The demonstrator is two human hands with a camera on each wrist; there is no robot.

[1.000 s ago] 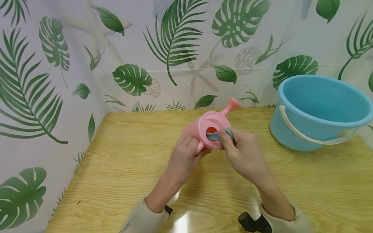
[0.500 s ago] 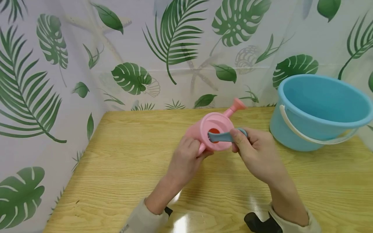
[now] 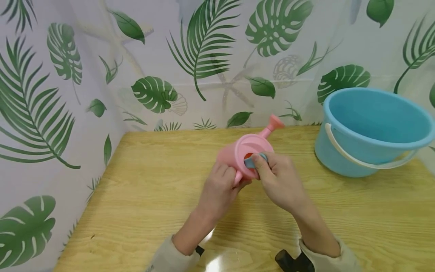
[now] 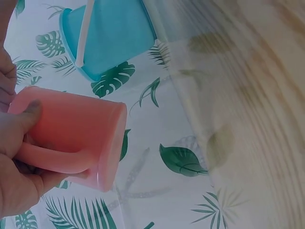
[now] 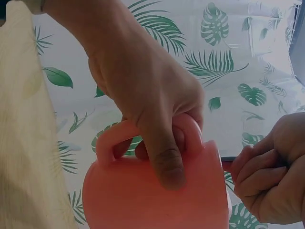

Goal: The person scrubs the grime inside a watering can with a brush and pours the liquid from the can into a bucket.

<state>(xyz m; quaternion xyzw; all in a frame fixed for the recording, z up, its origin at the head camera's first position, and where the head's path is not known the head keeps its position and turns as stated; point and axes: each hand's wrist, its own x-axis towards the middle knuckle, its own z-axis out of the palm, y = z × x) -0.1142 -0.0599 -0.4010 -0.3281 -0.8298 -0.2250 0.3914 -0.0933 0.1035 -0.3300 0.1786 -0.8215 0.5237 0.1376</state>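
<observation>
Head cam: can (image 3: 239, 151) handle (image 3: 238, 177) clamped in L hand (image 3: 219, 187) fingers; blue tool (image 3: 250, 163) pinched by R hand (image 3: 281, 182) fingers at mouth (image 3: 249, 155).

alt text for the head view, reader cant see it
A person's left hand grips a tilted pink watering can while the right hand holds a blue tool reaching into it. A blue bucket stands on the wooden table at right.
</observation>
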